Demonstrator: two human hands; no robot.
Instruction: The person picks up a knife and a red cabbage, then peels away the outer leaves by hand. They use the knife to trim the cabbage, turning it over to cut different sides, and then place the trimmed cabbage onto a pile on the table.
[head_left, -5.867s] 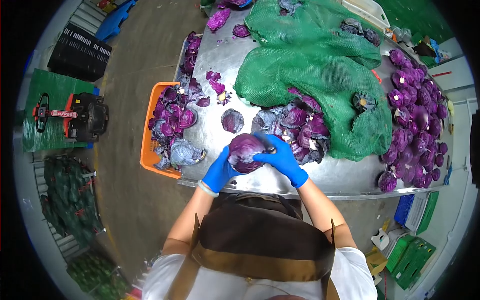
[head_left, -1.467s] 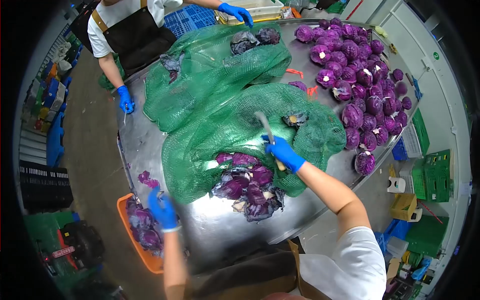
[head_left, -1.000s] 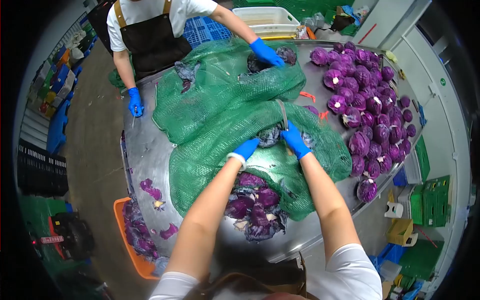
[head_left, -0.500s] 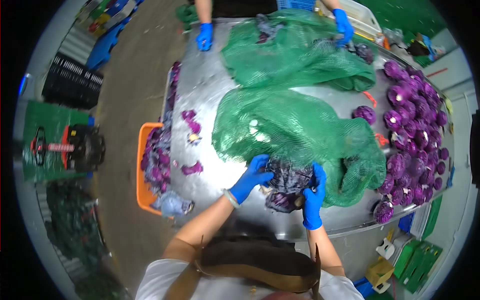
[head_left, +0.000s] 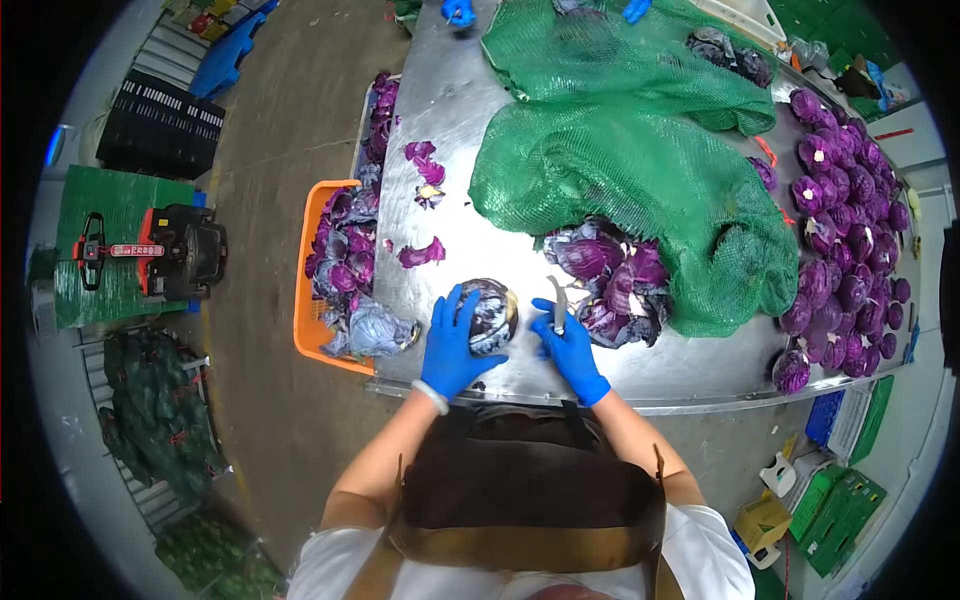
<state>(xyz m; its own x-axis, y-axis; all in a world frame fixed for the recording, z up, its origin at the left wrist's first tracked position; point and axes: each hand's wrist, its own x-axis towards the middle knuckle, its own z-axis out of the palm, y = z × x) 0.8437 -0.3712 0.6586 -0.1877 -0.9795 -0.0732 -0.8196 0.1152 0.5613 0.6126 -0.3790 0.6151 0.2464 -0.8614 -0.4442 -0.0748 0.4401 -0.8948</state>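
Observation:
My left hand (head_left: 450, 345), in a blue glove, grips the left side of a dark purple cabbage (head_left: 489, 316) on the metal table (head_left: 530, 375). To its right, my right hand (head_left: 572, 350), also gloved, is closed around a small knife (head_left: 559, 302) whose curved blade points up, away from me. Beyond my hands, more cabbages with loose outer leaves (head_left: 588, 254) lie at the mouth of a green mesh sack (head_left: 600, 160). My right hand is apart from the cabbage in my left.
Trimmed purple cabbages (head_left: 850, 240) are heaped along the table's right side. An orange crate (head_left: 306, 260) of leaves stands at its left edge. Across the table, a co-worker's gloved hand (head_left: 458, 12) shows near a second green sack (head_left: 620, 55). Leaf scraps (head_left: 422, 253) lie left of centre.
My left hand has moved left and now holds a cabbage apart from the sack. My right hand has moved left, with a knife now visible in it. Leafy cabbages now show outside the sack.

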